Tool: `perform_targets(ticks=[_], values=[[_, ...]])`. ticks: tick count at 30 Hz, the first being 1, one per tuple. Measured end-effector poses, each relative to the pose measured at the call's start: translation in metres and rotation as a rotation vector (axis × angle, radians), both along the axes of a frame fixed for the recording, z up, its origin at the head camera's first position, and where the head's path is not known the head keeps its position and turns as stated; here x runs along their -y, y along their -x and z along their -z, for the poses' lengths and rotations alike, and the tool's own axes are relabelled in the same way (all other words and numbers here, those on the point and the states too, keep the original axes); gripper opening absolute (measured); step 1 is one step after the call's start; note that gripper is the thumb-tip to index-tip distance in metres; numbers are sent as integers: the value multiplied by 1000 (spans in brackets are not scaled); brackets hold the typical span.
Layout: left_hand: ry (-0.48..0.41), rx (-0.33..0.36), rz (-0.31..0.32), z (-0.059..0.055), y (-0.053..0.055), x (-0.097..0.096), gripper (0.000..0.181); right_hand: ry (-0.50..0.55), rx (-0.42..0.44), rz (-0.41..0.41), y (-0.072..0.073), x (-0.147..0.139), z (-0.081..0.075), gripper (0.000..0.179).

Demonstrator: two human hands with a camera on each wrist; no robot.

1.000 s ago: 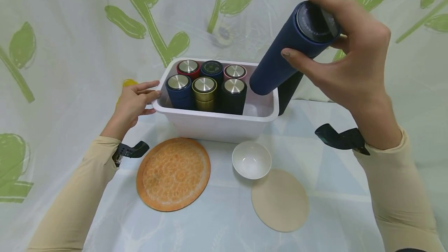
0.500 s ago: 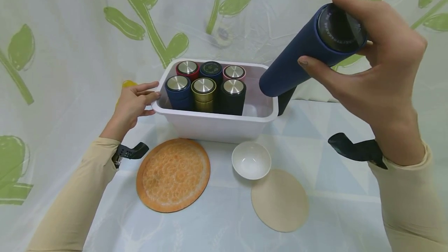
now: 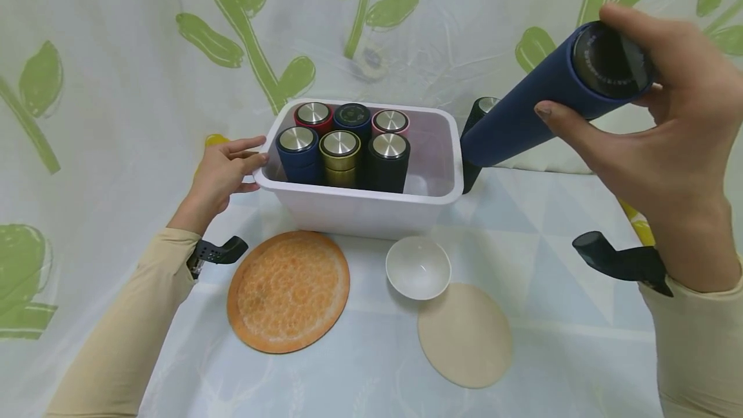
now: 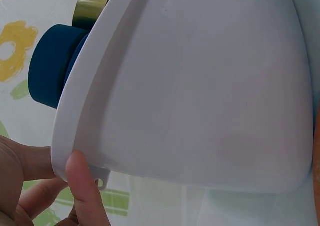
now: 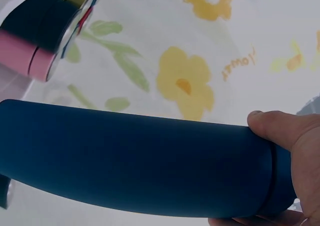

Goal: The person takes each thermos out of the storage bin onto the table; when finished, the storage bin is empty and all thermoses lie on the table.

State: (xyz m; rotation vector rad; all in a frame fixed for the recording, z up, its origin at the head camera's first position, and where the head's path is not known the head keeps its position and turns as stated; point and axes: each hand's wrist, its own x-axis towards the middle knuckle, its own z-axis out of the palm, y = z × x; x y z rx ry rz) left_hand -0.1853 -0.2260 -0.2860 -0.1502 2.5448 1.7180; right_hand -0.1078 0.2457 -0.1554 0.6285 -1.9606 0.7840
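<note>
My right hand grips a dark blue thermos bottle around its black-lidded end. The bottle tilts in the air, its other end pointing down and left beyond the bin's right rim. It spans the right wrist view, with my thumb along its side. At the left end of the white plastic bin, my left hand pinches the rim; in the left wrist view a finger lies against the outer corner. Several upright thermos bottles fill the bin's left part, including a gold one and a black one.
A black bottle stands just right of the bin, partly hidden by the blue one. In front lie a round orange-brown mat, a white bowl and a beige disc. A patterned curtain hangs behind.
My right hand has carried the blue thermos bottle rightward and slightly down, from over the bin to past its right rim, tilting it flatter. My left hand has stayed at the bin.
</note>
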Motion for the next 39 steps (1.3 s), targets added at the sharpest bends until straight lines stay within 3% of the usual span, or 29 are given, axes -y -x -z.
perform_targets(ticks=[10, 17, 26, 39], values=[[3, -10, -1, -1, -1, 0, 50, -101, 48, 106, -4, -9, 3, 62], [4, -7, -1, 0, -1, 0, 50, -162, 84, 129, -5, -18, 5, 64], [2, -8, 1, 1, 0, 1, 51, -95, 168, 218, 2, -30, 18, 68], [-11, 9, -8, 0, 1, 1, 51, -44, 264, 257, 29, -47, 36, 66]])
